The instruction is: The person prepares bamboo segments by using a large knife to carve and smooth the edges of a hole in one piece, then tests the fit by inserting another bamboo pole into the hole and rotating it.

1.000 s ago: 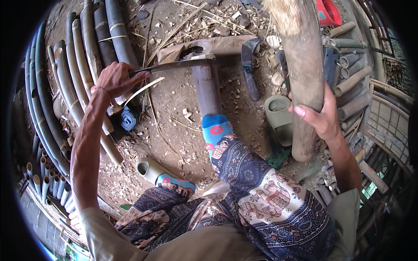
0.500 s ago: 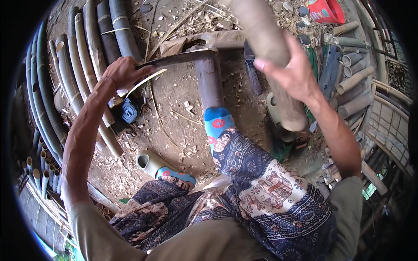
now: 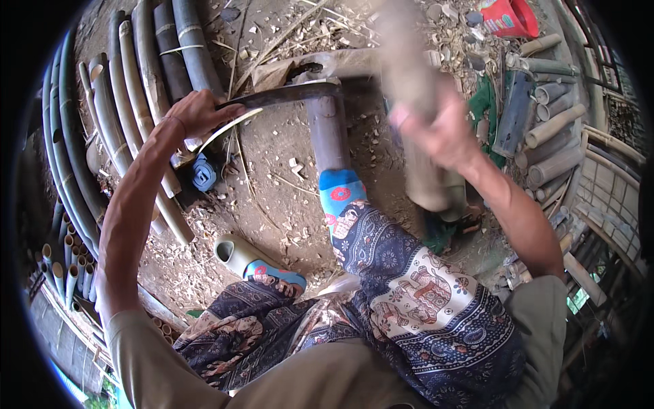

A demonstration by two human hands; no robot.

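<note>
My left hand (image 3: 199, 114) is closed round the handle end of a long dark-bladed machete (image 3: 279, 94). The blade reaches to the right and lies across the far end of a brownish bamboo section (image 3: 328, 129). My foot in a blue patterned sock (image 3: 343, 191) presses against the near end of that bamboo. In my right hand (image 3: 443, 126) is a thick wooden club (image 3: 411, 75), smeared by motion and raised to the right of the blade, apart from it. A pale bamboo strip (image 3: 231, 127) sticks out beneath my left hand.
Long bamboo poles (image 3: 133, 75) lie at the left. Short cut bamboo pieces (image 3: 555, 136) are stacked at the right. A log (image 3: 272, 73) lies beyond the blade. Wood chips litter the dirt floor. A red container (image 3: 507, 19) stands far right; a clog (image 3: 235, 251) is on my other foot.
My right hand and the club have shifted left and blurred with motion. My left hand, the machete and the bamboo section have hardly moved.
</note>
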